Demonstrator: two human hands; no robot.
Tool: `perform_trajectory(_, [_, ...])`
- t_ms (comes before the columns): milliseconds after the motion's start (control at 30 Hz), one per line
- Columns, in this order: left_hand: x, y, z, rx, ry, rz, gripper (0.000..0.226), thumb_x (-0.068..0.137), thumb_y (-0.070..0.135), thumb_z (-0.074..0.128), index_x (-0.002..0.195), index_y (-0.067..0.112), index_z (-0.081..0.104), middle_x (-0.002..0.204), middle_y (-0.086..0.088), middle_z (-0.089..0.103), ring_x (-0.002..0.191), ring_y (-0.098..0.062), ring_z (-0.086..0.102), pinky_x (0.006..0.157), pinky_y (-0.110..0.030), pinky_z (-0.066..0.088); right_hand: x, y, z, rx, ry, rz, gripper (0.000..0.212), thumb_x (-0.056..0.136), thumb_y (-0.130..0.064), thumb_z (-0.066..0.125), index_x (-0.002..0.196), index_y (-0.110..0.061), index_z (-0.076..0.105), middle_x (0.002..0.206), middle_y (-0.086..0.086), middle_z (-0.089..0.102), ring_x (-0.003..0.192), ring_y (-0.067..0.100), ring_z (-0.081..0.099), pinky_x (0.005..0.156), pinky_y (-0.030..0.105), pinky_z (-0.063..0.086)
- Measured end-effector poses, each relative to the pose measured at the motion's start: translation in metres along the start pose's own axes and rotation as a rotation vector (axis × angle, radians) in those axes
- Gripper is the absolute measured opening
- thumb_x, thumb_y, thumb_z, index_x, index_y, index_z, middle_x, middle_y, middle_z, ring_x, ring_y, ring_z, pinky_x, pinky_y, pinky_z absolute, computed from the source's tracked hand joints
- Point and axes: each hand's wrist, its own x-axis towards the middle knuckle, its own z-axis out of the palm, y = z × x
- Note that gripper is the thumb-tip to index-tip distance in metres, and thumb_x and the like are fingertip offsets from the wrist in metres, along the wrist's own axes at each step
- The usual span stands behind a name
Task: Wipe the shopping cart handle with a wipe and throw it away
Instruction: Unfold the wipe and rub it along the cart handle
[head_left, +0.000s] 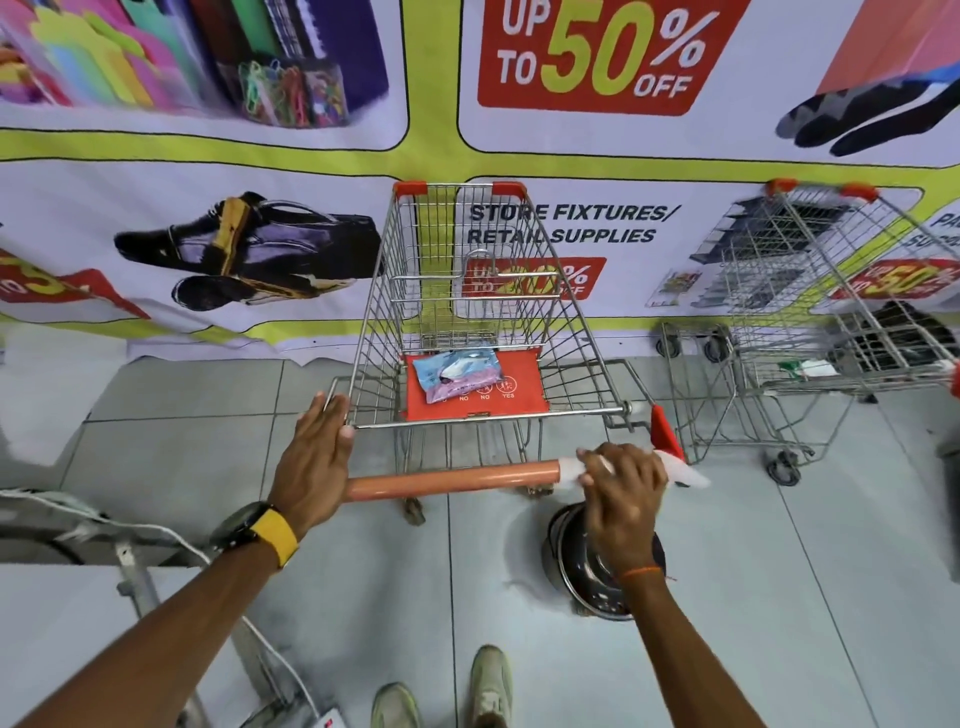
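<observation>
A wire shopping cart (467, 312) stands in front of me with an orange handle (452, 480) across its near end. My right hand (623, 486) is closed around a white wipe (685, 475) wrapped on the handle's right end. My left hand (314, 457) rests on the handle's left end and the cart's left rim, fingers extended. A pack of wipes (457, 374) lies on the red child-seat flap (524, 400). A round dark bin (587, 566) stands on the floor under my right hand.
A second wire cart (810, 322) stands to the right. A printed sale banner (571, 130) covers the wall behind both carts. A metal stand with white cables (135, 561) is at the lower left. My shoes (447, 691) are on the tiled floor.
</observation>
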Motion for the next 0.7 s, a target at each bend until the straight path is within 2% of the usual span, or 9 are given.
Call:
perform_trajectory(100, [0.001, 0.004, 0.002, 0.012, 0.002, 0.002, 0.062, 0.095, 0.044, 0.019, 0.146, 0.01, 0.033, 0.156, -0.006, 0.03, 0.148, -0.018, 0.013, 0.121, -0.036, 0.009, -0.01, -0.039, 0.023, 0.009, 0.001, -0.017, 0.026, 0.092, -0.025, 0.057, 0.112, -0.023, 0.074, 0.111, 0.009, 0.07, 0.11, 0.032, 0.054, 0.1, 0.054, 0.036])
perform_trajectory(200, [0.003, 0.0, 0.001, 0.02, 0.006, 0.015, 0.061, 0.096, 0.042, 0.02, 0.146, 0.011, 0.033, 0.156, -0.006, 0.031, 0.147, -0.018, 0.014, 0.121, -0.038, 0.011, -0.017, -0.108, 0.06, 0.051, -0.078, -0.147, 0.021, 0.097, -0.032, 0.059, 0.112, -0.03, 0.074, 0.111, 0.005, 0.072, 0.107, 0.029, 0.055, 0.097, 0.044, 0.035])
perform_trajectory(300, [0.001, -0.004, 0.0, -0.002, 0.012, 0.019, 0.061, 0.095, 0.043, 0.021, 0.146, 0.012, 0.033, 0.156, -0.006, 0.031, 0.145, -0.012, 0.013, 0.12, -0.043, 0.017, -0.025, -0.175, 0.09, 0.126, -0.048, -0.236, 0.018, 0.097, -0.025, 0.066, 0.114, -0.03, 0.072, 0.11, 0.003, 0.072, 0.1, 0.028, 0.06, 0.094, 0.043, 0.039])
perform_trajectory(367, [0.001, -0.007, 0.0, -0.02, 0.011, 0.016, 0.066, 0.094, 0.051, 0.017, 0.146, 0.014, 0.034, 0.156, -0.002, 0.031, 0.145, -0.011, 0.013, 0.119, -0.041, 0.02, -0.026, -0.195, 0.096, 0.125, -0.048, -0.263, 0.021, 0.097, -0.023, 0.066, 0.117, -0.029, 0.07, 0.111, 0.003, 0.072, 0.101, 0.026, 0.063, 0.095, 0.042, 0.043])
perform_trajectory(467, [0.002, -0.01, -0.002, -0.072, 0.017, 0.018, 0.083, 0.088, 0.07, 0.009, 0.146, 0.017, 0.036, 0.153, 0.006, 0.03, 0.145, -0.011, 0.015, 0.117, -0.035, 0.018, -0.02, -0.167, 0.088, 0.098, -0.05, -0.363, 0.027, 0.097, -0.018, 0.065, 0.123, -0.026, 0.066, 0.114, 0.005, 0.071, 0.1, 0.027, 0.064, 0.092, 0.041, 0.046])
perform_trajectory(567, [0.002, -0.004, -0.002, -0.078, 0.029, -0.003, 0.071, 0.092, 0.058, 0.015, 0.145, 0.017, 0.037, 0.154, 0.002, 0.032, 0.145, -0.011, 0.016, 0.117, -0.033, 0.016, -0.012, -0.099, 0.06, 0.051, -0.087, -0.327, 0.035, 0.094, -0.016, 0.069, 0.126, -0.026, 0.064, 0.116, 0.007, 0.071, 0.101, 0.029, 0.064, 0.092, 0.043, 0.042])
perform_trajectory(633, [0.002, -0.002, -0.001, -0.078, 0.03, -0.016, 0.063, 0.095, 0.048, 0.019, 0.146, 0.016, 0.036, 0.155, -0.002, 0.032, 0.145, -0.013, 0.016, 0.117, -0.034, 0.016, -0.006, -0.049, 0.03, 0.006, -0.114, -0.271, 0.027, 0.097, -0.018, 0.063, 0.124, -0.023, 0.067, 0.116, 0.009, 0.071, 0.104, 0.03, 0.061, 0.091, 0.044, 0.04])
perform_trajectory(700, [0.003, -0.002, -0.003, -0.075, 0.027, -0.012, 0.065, 0.095, 0.051, 0.017, 0.146, 0.016, 0.035, 0.155, -0.001, 0.031, 0.143, -0.008, 0.014, 0.116, -0.031, 0.015, 0.0, -0.006, 0.003, -0.04, -0.074, -0.246, 0.026, 0.098, -0.015, 0.058, 0.122, -0.019, 0.067, 0.111, 0.012, 0.07, 0.101, 0.031, 0.06, 0.086, 0.045, 0.038])
